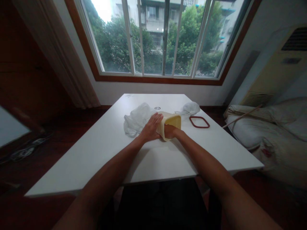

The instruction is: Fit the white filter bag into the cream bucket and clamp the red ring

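A cream-yellow square container (177, 120) lies tipped on its side on the white table (96, 153), its opening facing right and toward me. My left hand (152, 127) presses against its left outer side, fingers around the wall. Into the opening reaches my right hand (169, 131); its fingers are hidden inside the container. A crumpled translucent plastic bag (136, 119) lies left of the container, and a second bag (190, 108) sits behind it to the right. A red-brown square ring (199, 122) rests flat on the table at the right.
A small dark ring-like item (157, 108) lies toward the back of the table. Beyond the far edge stand the wall and window (155, 41). Large white sacks (275, 127) with a stick are to the right. The table's front edge is close to my body.
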`<move>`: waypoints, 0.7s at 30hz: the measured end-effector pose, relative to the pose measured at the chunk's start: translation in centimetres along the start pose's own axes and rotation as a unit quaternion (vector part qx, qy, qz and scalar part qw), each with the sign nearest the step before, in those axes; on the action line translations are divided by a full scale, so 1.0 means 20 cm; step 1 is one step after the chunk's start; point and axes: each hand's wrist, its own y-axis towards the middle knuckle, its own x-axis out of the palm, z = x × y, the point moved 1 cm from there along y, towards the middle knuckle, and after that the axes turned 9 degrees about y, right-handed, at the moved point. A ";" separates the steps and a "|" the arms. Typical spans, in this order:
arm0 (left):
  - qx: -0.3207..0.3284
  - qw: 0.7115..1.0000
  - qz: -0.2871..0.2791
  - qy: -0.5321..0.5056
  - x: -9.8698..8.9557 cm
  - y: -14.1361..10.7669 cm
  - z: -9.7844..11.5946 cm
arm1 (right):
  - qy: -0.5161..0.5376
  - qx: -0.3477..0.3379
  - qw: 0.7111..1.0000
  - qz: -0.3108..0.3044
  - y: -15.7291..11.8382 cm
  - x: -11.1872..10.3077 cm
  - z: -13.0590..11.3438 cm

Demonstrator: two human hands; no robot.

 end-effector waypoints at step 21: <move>0.041 0.998 0.042 0.038 0.00 -0.02 -0.05 | -0.081 0.057 0.990 -0.104 -0.07 -0.06 -0.06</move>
